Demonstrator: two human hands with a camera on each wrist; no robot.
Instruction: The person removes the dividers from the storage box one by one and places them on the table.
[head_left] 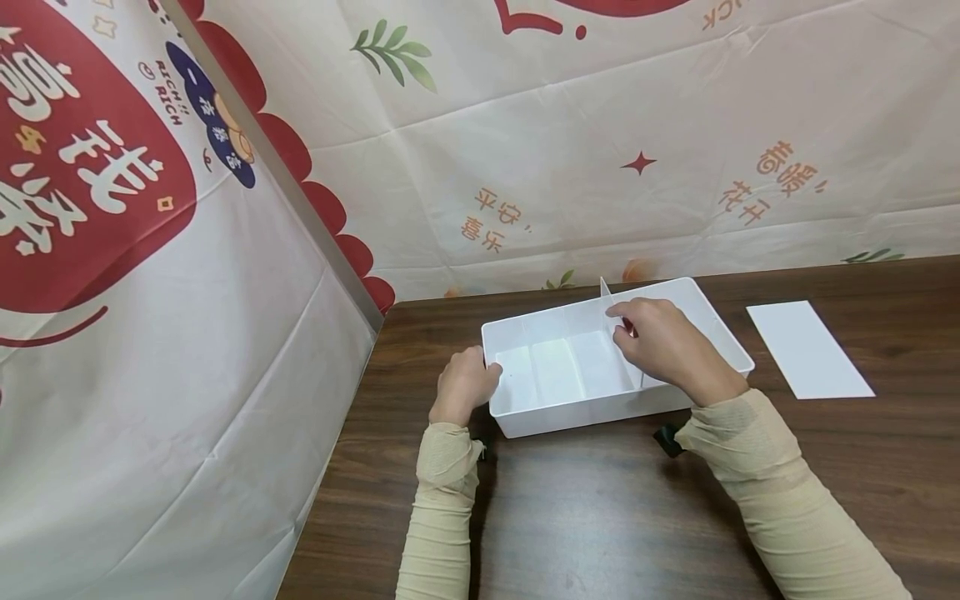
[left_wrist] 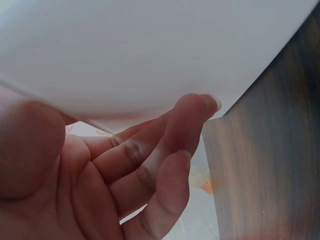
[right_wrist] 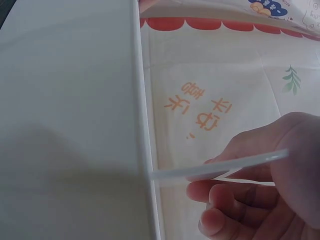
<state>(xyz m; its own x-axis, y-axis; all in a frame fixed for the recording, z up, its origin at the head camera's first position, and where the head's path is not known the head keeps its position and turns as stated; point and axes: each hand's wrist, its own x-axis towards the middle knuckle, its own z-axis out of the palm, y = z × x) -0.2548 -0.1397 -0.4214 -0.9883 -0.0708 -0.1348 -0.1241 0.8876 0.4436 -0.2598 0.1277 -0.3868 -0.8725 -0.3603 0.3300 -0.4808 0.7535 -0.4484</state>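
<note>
- We see the left hand point(head_left: 462, 383) gripping the left end of the white box point(head_left: 585, 413) on the worktop point(head_left: 570, 517), fingers curled.
- The right hand point(head_left: 666, 342) pinches a thin divider point(right_wrist: 200, 170) (fingers nearly together), right of the box's middle.
- A white panel point(head_left: 810, 350) lies farther right.

Creased beige sleeves point(head_left: 437, 521) end in bunched cuffs point(head_left: 735, 427); a small black piece point(head_left: 667, 441) shows below the right cuff; the fingers point(left_wrist: 172, 187) are bare.

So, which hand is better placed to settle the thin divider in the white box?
Likely the right hand: it pinches the thin divider, while the left hand grips the white box at its left end, away from that divider.
</note>
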